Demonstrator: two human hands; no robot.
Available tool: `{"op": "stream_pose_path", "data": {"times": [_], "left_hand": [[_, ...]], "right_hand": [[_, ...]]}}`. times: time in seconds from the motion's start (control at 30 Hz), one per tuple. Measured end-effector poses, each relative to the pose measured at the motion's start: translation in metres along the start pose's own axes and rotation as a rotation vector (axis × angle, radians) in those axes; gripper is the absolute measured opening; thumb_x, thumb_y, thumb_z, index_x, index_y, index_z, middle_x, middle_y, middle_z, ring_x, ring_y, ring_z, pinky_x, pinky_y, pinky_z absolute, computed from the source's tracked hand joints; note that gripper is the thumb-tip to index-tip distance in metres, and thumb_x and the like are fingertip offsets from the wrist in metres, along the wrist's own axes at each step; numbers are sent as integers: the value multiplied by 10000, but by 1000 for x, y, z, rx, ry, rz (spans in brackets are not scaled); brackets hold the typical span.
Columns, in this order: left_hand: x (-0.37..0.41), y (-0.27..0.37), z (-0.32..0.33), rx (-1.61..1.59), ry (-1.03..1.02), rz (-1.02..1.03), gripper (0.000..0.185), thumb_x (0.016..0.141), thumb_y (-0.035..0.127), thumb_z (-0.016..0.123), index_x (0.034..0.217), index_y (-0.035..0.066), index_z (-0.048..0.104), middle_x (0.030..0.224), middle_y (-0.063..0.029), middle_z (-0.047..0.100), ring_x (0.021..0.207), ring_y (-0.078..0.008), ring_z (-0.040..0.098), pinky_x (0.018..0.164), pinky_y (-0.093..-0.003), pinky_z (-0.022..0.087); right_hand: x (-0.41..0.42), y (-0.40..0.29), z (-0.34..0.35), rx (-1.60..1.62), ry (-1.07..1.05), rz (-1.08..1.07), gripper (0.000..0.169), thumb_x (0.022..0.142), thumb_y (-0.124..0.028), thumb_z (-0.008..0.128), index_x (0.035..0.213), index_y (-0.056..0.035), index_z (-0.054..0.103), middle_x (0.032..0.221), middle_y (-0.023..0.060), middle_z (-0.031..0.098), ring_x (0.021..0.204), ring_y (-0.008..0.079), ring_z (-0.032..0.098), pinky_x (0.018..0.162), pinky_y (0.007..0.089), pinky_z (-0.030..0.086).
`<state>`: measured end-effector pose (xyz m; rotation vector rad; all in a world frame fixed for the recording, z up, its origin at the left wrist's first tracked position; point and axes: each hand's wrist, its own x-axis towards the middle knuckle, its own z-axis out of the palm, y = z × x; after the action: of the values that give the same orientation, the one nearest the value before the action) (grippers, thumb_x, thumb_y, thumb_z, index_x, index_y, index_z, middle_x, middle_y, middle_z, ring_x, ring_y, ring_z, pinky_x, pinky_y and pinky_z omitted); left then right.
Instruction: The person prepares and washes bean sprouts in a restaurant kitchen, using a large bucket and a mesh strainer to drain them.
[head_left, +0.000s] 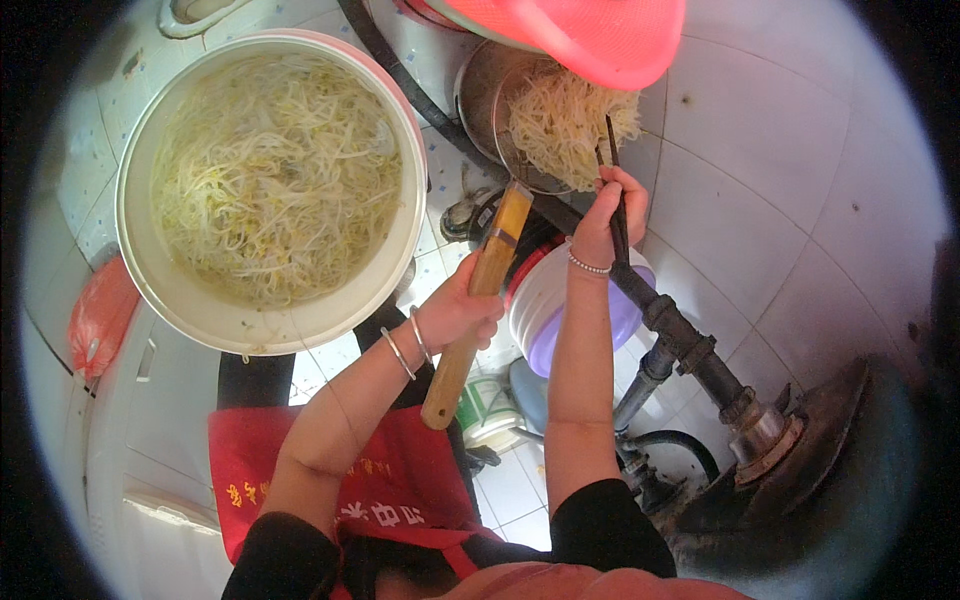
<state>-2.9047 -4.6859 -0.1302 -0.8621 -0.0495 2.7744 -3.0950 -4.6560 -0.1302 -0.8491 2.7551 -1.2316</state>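
My left hand (461, 311) is closed around the wooden handle (491, 262) of a tool that slants up and away. The handle runs towards a wire-rimmed strainer (496, 124) holding a heap of pale noodle-like strands or sprouts (559, 124); the joint between them is not fully clear. My right hand (619, 206) grips dark chopsticks (611, 150), whose tips reach into the heap. To the left, a large white round tub (131, 247) holds bean sprouts (277, 180) in water.
A pink plastic basket (592, 37) overhangs the strainer. Dark pipes (675, 330) cross diagonally at right beside a tiled wall. White and purple buckets (536, 322) and a green-and-white bucket (484, 405) stand below my forearms. A red mesh bag (105, 315) lies at far left.
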Motion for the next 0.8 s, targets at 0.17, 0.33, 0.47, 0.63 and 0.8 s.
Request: {"op": "stream_pose_path", "data": {"times": [0.17, 0.33, 0.47, 0.63, 0.8], "left_hand": [[-12, 3, 1, 23, -42, -10, 642, 754, 37, 476, 1256, 242, 132, 676, -56, 438, 468, -112, 411, 419, -271, 404], [-33, -3, 6, 1, -51, -53, 639, 750, 41, 479, 1248, 245, 134, 665, -53, 428, 458, -109, 400, 409, -263, 390], [-67, -10, 14, 14, -62, -79, 634, 750, 50, 492, 1239, 241, 138, 656, -52, 419, 451, -110, 389, 405, -257, 381], [-143, -31, 25, -8, -108, -49, 649, 756, 90, 516, 1243, 262, 123, 661, -55, 418, 468, -115, 390, 416, -261, 383], [-248, -40, 55, -156, -73, -89, 648, 763, 40, 475, 1254, 251, 109, 658, -56, 416, 494, -120, 402, 436, -268, 390]], "right_hand": [[-3, -11, -4, -18, 52, -60, 111, 755, -39, 446, 794, 20, 532, 736, 113, 578, 649, 174, 554, 618, 259, 439], [-12, -33, -18, -120, 45, -42, 110, 749, -43, 455, 798, 12, 537, 742, 122, 580, 666, 199, 562, 629, 272, 438], [-28, -60, -35, -102, 40, -49, 126, 737, -52, 453, 798, 1, 549, 754, 145, 574, 694, 235, 564, 645, 289, 436], [-65, -125, -68, -280, -62, -4, 140, 703, -54, 465, 793, 10, 551, 744, 163, 558, 698, 280, 548, 644, 322, 432], [-96, -208, -98, -179, -97, -216, 181, 635, 88, 464, 763, -2, 555, 693, 138, 550, 618, 255, 548, 577, 303, 441]]}}
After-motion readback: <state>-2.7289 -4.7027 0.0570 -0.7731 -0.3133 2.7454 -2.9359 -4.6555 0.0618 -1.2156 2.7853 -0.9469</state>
